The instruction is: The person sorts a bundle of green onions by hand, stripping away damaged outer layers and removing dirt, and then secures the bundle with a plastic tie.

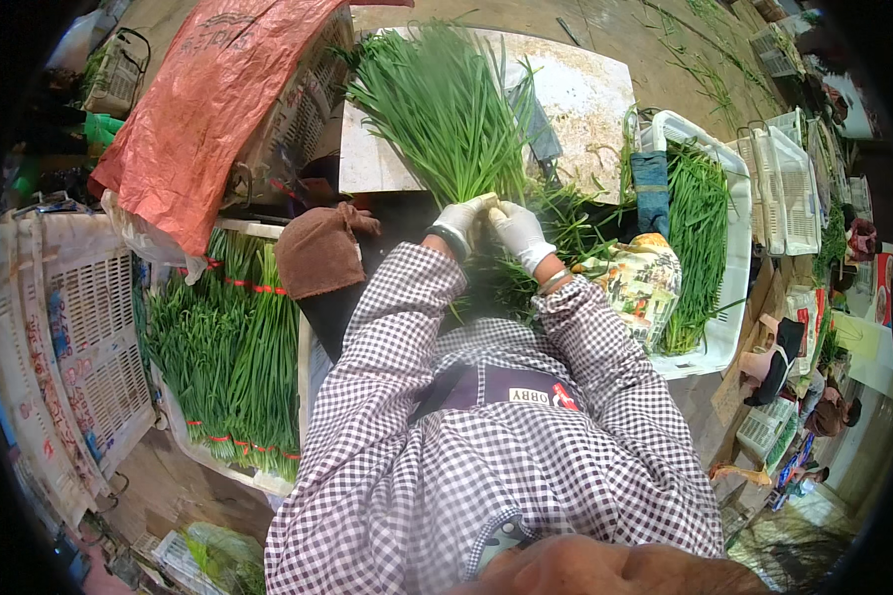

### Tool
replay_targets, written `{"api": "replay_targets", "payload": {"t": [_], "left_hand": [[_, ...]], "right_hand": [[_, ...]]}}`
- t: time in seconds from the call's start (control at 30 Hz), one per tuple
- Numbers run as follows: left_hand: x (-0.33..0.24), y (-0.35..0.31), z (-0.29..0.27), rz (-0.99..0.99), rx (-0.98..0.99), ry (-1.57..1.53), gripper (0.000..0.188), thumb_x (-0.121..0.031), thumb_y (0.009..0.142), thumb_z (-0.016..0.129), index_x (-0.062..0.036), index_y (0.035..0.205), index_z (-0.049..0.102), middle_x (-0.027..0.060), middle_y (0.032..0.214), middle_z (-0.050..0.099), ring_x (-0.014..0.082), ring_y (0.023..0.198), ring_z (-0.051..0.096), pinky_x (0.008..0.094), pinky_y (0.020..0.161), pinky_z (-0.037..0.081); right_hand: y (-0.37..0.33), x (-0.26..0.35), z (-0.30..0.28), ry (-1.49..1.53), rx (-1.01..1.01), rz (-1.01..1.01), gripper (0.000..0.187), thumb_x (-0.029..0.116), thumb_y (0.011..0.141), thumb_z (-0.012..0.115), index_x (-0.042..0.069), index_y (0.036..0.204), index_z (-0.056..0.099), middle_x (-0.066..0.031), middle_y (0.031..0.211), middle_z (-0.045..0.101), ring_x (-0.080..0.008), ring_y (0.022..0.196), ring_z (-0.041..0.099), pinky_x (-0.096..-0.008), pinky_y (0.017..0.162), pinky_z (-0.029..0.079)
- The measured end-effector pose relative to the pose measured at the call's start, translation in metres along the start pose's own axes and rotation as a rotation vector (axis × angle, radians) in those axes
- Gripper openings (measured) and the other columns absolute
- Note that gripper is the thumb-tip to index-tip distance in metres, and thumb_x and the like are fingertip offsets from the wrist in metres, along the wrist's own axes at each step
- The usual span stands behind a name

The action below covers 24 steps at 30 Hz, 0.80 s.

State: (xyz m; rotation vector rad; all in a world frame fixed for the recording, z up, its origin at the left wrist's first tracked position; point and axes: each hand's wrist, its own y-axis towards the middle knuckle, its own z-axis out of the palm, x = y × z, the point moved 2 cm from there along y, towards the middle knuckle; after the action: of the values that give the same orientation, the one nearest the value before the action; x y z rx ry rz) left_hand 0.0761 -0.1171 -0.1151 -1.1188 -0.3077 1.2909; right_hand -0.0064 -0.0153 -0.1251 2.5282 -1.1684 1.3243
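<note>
A large bunch of long green garlic chives (442, 114) lies fanned out on a white board (590, 89), its stem ends toward me. My left hand (458, 222), in a white glove, is closed round the stem ends. My right hand (520, 233), also gloved, is closed against the same ends from the right, close to the left one. Exactly what the fingertips pinch is too small to make out. Loose green leaves (575, 223) lie beside my right hand, under and past the board's near edge.
To the left, a crate (308, 382) holds chive bundles (218, 347) tied with red bands. At the right, a white crate (736, 248) holds more chives (700, 213). A brown cloth (316, 250), patterned cloth (645, 283) and red sack (203, 109) lie close by. Other people are far right.
</note>
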Motion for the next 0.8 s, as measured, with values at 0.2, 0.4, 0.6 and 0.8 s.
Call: {"api": "replay_targets", "payload": {"t": [0.2, 0.4, 0.6, 0.8], "left_hand": [[0.020, 0.028, -0.009, 0.137, -0.089, -0.095, 0.019, -0.020, 0.078, 0.077, -0.0031, 0.084, 0.071, 0.0019, 0.057, 0.057, 0.0141, 0.045, 0.044, 0.0295, 0.043, 0.031], [0.000, 0.016, -0.009, 0.099, -0.120, 0.042, 0.020, -0.029, 0.081, 0.074, -0.0104, 0.090, 0.071, -0.0029, 0.049, 0.045, 0.0111, 0.042, 0.039, 0.0294, 0.039, 0.027], [0.001, 0.018, -0.010, 0.063, -0.012, -0.097, 0.009, -0.019, 0.080, 0.069, -0.0122, 0.085, 0.066, -0.0017, 0.062, 0.055, 0.0133, 0.051, 0.048, 0.0327, 0.044, 0.039], [0.003, 0.026, -0.012, 0.085, 0.059, -0.176, 0.015, -0.011, 0.085, 0.056, -0.0037, 0.096, 0.063, 0.0045, 0.082, 0.064, 0.0105, 0.056, 0.053, 0.0211, 0.051, 0.046]], "right_hand": [[-0.021, 0.000, 0.004, -0.231, 0.114, 0.088, 0.036, 0.034, 0.091, 0.042, 0.004, 0.086, 0.061, -0.0225, 0.087, 0.064, -0.0419, 0.083, 0.060, -0.0487, 0.075, 0.046], [-0.079, -0.042, 0.005, -0.405, 0.304, 0.062, 0.035, 0.035, 0.091, 0.044, 0.008, 0.089, 0.065, -0.0175, 0.087, 0.066, -0.0379, 0.083, 0.061, -0.0461, 0.075, 0.047], [-0.033, -0.019, -0.044, 0.070, -0.134, 0.196, 0.022, 0.027, 0.083, 0.068, 0.005, 0.086, 0.065, -0.0102, 0.079, 0.067, -0.0227, 0.069, 0.063, -0.0326, 0.065, 0.049], [-0.001, -0.026, -0.026, -0.084, -0.296, 0.122, 0.032, 0.035, 0.083, 0.067, 0.004, 0.085, 0.061, -0.0146, 0.078, 0.065, -0.0300, 0.072, 0.062, -0.0388, 0.067, 0.047]]}}
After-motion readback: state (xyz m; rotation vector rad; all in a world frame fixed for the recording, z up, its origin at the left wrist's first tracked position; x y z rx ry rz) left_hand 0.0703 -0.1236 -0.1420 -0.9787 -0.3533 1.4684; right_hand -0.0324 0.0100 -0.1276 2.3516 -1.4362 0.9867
